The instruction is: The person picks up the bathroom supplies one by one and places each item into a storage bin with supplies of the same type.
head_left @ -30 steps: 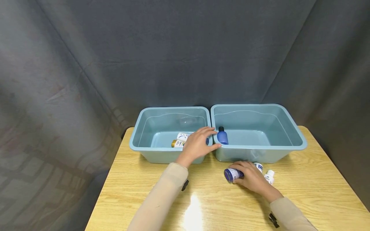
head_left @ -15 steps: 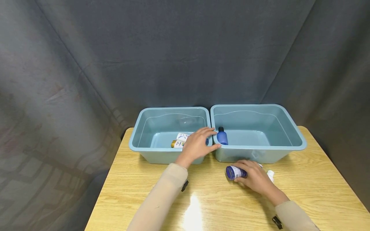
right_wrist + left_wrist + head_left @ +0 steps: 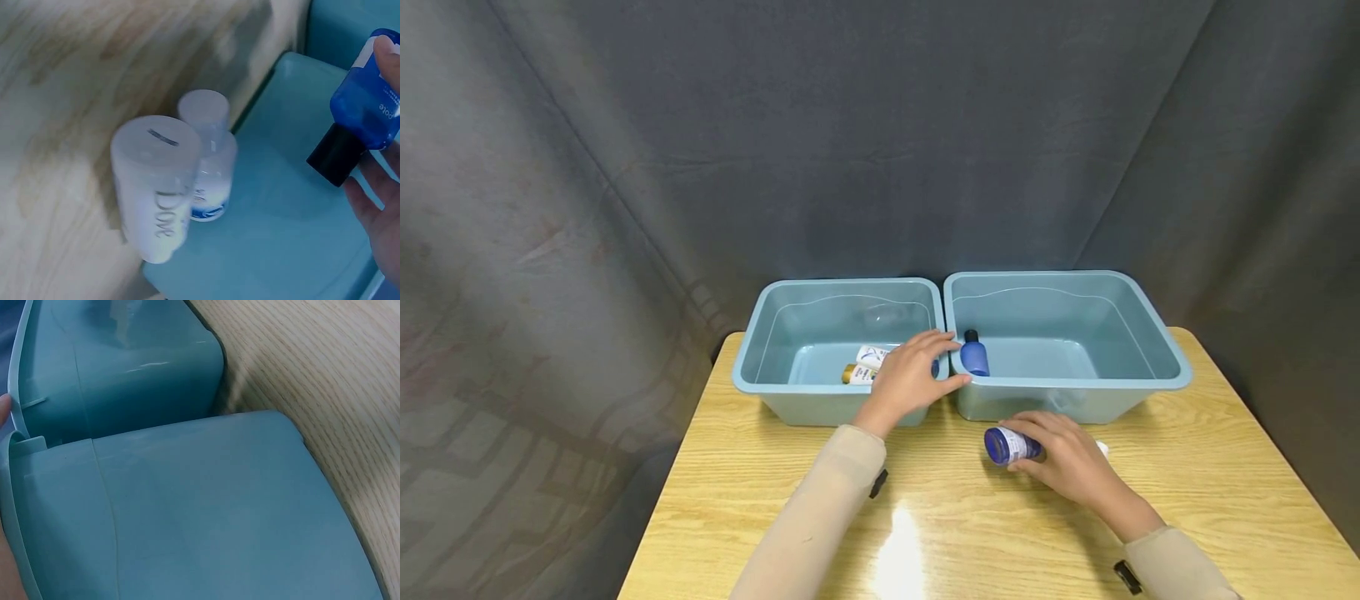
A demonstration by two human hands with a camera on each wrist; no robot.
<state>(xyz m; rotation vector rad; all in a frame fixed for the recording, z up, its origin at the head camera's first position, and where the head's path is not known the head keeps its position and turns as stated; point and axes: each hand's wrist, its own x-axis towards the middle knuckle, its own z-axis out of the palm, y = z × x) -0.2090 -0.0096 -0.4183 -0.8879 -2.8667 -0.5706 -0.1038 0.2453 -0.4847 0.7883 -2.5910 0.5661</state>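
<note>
My right hand [image 3: 1070, 458] grips a dark blue bottle [image 3: 1009, 447] lying on its side, base toward the left, just above the table before the right bin. In the right wrist view, this bottle [image 3: 370, 100] shows a black cap and white label, held between thumb and fingers. Two white bottles stand near it: a Dove bottle [image 3: 156, 187] and a smaller one with a blue band [image 3: 212, 162]. From the head, my right hand hides most of them. My left hand [image 3: 910, 379] rests, fingers spread, over the adjoining rims of the two bins.
The left blue bin [image 3: 805, 389] holds a white bottle [image 3: 872, 357] and a gold-capped bottle [image 3: 859, 375]. Inside the right blue bin [image 3: 1075, 384] a blue bottle with a black cap [image 3: 974, 357] leans in the near left corner. Both bins stand on a wooden table [image 3: 760, 500] before a grey curtain.
The blue bottle in my right hand has risen slightly off the table and shifted a little right. My right hand now covers more of the white bottles. The left hand has stayed put.
</note>
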